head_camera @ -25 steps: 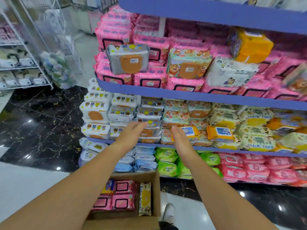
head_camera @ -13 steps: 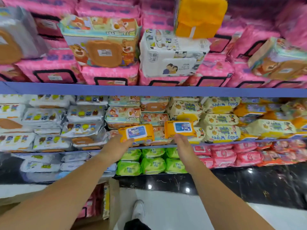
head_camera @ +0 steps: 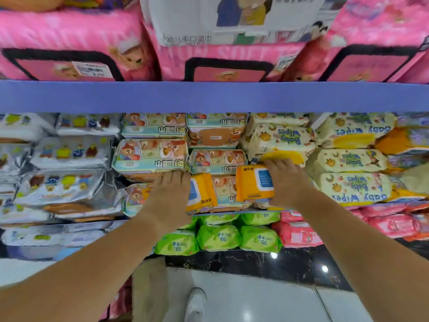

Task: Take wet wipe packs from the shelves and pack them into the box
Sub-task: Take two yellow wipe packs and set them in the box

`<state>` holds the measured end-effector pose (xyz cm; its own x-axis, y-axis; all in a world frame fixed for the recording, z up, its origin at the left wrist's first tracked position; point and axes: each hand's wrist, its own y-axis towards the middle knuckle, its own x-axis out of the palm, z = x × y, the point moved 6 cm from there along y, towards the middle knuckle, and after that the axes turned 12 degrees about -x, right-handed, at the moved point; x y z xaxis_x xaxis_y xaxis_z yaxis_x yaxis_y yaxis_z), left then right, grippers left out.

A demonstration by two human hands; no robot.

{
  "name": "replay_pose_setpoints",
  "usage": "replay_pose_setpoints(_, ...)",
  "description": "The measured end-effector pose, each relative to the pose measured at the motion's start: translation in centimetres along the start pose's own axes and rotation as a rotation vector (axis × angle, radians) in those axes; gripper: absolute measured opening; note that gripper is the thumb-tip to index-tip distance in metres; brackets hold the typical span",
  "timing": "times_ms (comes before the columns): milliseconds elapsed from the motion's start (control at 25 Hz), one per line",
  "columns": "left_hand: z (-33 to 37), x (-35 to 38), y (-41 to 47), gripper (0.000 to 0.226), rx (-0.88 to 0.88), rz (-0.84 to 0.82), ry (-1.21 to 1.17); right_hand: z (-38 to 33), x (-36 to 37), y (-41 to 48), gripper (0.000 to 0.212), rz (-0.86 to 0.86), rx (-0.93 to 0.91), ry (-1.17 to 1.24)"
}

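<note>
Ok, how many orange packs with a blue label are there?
2: the left orange pack in the left hand, the right orange pack in the right hand. Others may be hidden behind the hands.

I read "Baby Wipes", upside down, on the cream packs [head_camera: 355, 185] at the right of the mid shelf [head_camera: 69, 97]. Green packs [head_camera: 219, 238] below show "66" as seen. Bear packs [head_camera: 151, 156] carry inverted Chinese print. Lettering on the pink packs [head_camera: 229, 63] is blurred, and the labels on the orange packs [head_camera: 253, 184] are too small.
</note>
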<state>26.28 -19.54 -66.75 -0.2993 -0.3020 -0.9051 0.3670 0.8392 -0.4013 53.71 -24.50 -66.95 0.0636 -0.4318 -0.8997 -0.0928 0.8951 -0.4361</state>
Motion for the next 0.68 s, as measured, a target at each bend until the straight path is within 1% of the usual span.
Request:
replay_pose_setpoints(80, -0.2, 0.3, 0.2, 0.11, -0.013, -0.014, -0.075, 0.2, -0.6, 0.4, 0.105, 0.011, 0.019, -0.088)
replay_pose_setpoints(120, -0.5, 0.4, -0.1, 0.11, -0.015, -0.042, -0.148, -0.4, -0.9, 0.2, 0.097, 0.041, 0.026, -0.04)
replay_pose_setpoints(200, -1.3, 0.4, -1.5, 0.107, -0.003, -0.107, -0.361, -2.6, -1.4, -1.1, 0.079, 0.141, 0.035, 0.211)
replay_pose_setpoints(240, -1.9, 0.3, -2.7, 0.108, -0.004, -0.139, -0.471, -4.2, -1.7, -1.9, 0.075, 0.172, 0.035, 0.359)
replay_pose_setpoints(280, -3.0, 0.4, -4.1, 0.109, -0.012, -0.157, -0.529, -6.2, -2.1, -2.6, 0.075, 0.188, 0.027, 0.481)
replay_pose_setpoints(320, -4.5, 1.0, -5.8, 0.11, -0.029, -0.157, -0.534, -8.8, -2.4, -3.3, 0.075, 0.187, 0.004, 0.546)
replay_pose_setpoints(440, -11.0, 4.0, -11.3, 0.107, -0.104, -0.128, -0.495, -16.9, -2.0, -4.5, 0.073, 0.146, -0.075, 0.566)
replay_pose_setpoints(600, -20.9, 9.8, -18.7, 0.11, -0.192, -0.182, -0.362, -28.1, 0.0, -4.8, 0.068, 0.095, -0.134, 0.618)
replay_pose_setpoints(680, -25.9, 13.6, -22.6, 0.11, -0.232, -0.223, -0.339, -34.6, 1.4, -4.5, 0.066, 0.057, -0.179, 0.617)
